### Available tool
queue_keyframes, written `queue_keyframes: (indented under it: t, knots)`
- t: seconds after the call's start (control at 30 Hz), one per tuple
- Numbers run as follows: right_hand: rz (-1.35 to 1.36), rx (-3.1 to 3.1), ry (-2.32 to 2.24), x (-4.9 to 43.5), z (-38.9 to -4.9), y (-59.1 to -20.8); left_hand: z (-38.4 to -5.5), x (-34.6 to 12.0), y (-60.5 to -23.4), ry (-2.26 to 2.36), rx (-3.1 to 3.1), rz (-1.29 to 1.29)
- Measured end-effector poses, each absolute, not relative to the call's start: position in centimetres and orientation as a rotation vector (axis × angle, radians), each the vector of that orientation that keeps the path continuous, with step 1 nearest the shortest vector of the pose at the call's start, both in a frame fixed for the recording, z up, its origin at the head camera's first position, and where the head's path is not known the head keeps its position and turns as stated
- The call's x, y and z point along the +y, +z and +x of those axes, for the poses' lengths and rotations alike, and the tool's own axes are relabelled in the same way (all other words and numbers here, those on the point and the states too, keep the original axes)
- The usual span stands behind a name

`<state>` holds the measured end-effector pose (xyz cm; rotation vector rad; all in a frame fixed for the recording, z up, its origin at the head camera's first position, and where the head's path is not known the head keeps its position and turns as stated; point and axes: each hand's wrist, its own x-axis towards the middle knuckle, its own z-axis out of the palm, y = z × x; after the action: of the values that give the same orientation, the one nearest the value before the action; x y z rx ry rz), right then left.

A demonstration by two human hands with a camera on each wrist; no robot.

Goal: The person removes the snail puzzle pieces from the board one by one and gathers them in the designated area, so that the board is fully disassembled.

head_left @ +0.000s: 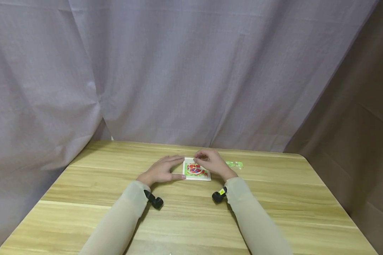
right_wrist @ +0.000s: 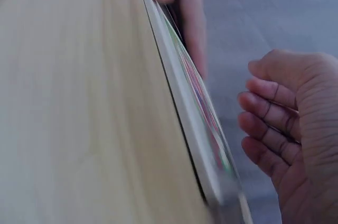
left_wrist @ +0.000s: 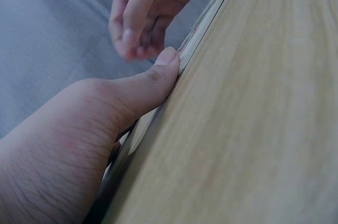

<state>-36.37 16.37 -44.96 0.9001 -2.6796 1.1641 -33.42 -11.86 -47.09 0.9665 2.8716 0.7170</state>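
A small white-framed picture board (head_left: 194, 169), coloured red, green and blue like a jigsaw puzzle, lies flat on the table. My left hand (head_left: 162, 169) steadies its left side, the fingers straight at the far corner and the thumb (left_wrist: 158, 76) against the near edge. Over the board's far right part hovers my right hand (head_left: 212, 163). Its fingers (right_wrist: 269, 123) are loosely curled, and the right wrist view shows nothing between them and the thumb. In that view the board's edge (right_wrist: 185, 102) stands apart from the right hand.
Green-and-white flat pieces (head_left: 235, 164) lie on the wooden table (head_left: 191, 219) just right of the right hand, partly hidden by it. A grey curtain (head_left: 185, 71) hangs behind the table's far edge. Black cameras (head_left: 157, 202) are strapped to both wrists.
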Motion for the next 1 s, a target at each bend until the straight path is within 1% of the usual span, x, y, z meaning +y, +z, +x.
queue_keyframes:
  t: [0.13,0.33,0.6,1.0]
  knots:
    - [0.973,-2.687,1.13,14.6,-36.4,-45.6,-33.5,-11.9,-47.4,0.71,2.876,0.984]
    - [1.04,-2.618,1.033,14.1,-36.3,-46.9,-33.4,-11.7,-47.2,0.733,2.878,0.991]
    - [0.966,-2.657,0.955,13.3,-35.6,-47.5,-33.3,-11.9,-47.0,0.701,2.884,0.988]
    - [0.874,-2.693,0.991,12.5,-35.1,-47.4,-33.4,-11.8,-47.0,0.732,2.878,0.982]
